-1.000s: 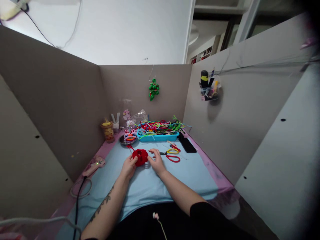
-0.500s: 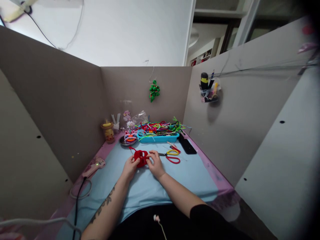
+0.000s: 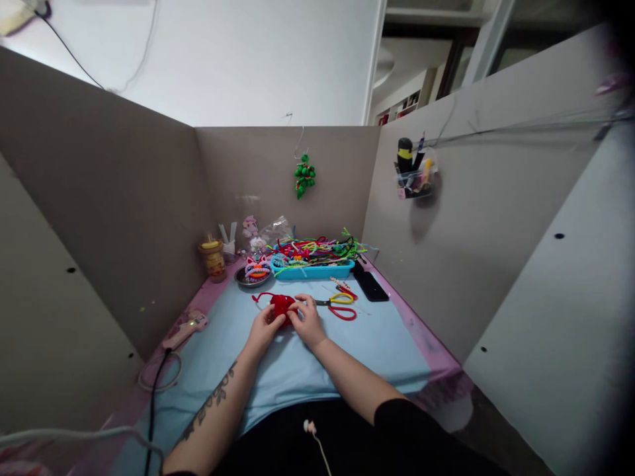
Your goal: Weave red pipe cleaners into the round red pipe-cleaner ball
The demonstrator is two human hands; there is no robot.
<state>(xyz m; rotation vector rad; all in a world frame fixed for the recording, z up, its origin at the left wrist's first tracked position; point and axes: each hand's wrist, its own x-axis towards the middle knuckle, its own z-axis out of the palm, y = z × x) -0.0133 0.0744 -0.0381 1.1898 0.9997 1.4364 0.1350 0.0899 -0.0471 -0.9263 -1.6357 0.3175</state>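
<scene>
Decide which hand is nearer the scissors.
Right. The right hand is just left of the scissors, near their blades; the left hand is farther left, across the red piece.

Left forearm [image 3: 229, 406]: bare, extended forward and inward, dark leafy tattoo [image 3: 216, 397] along its outer side. Left hand [image 3: 263, 326]: fingers bent, thumb and forefinger brought together in a grip. Right forearm [image 3: 353, 373]: bare, angled forward and leftward. Right hand [image 3: 308, 324]: near the left, fingers curled, thumb toward the fingertips.
</scene>
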